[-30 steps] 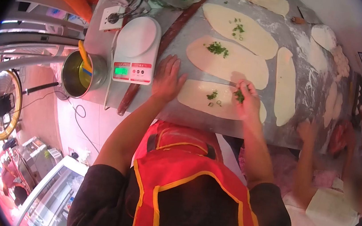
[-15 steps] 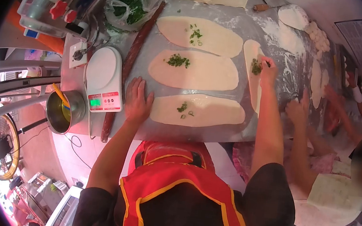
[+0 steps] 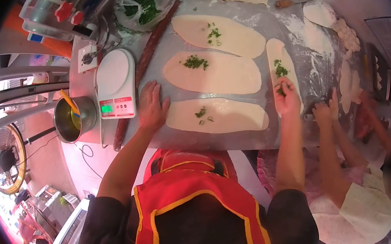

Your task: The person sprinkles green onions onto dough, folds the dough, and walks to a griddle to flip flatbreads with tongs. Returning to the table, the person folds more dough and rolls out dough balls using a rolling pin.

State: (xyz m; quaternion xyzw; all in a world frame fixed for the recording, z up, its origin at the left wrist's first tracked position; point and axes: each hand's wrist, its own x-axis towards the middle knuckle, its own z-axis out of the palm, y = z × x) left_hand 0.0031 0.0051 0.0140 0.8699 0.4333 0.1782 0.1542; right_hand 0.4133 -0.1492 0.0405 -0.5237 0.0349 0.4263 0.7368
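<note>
My right hand is over the near half of a narrow dough sheet on the right, fingers closed on chopped scallions. A heap of chopped scallions lies on that sheet just beyond the fingers. Flat on the worktop, my left hand rests with fingers stretched, between the kitchen scale and the nearest dough sheet. That sheet has a few scallion bits on it. The middle dough sheet and the far dough sheet also carry small scallion piles.
Left of the dough lie a long dark rolling pin and a plastic bag of greens. A metal pot hangs by the table edge. At right, a co-worker's hands are close to the narrow sheet. Flour covers the back right.
My right hand has moved toward me along the narrow dough sheet, uncovering the scallion heap. My left hand stays on the worktop. The co-worker's hands have come lower and closer together.
</note>
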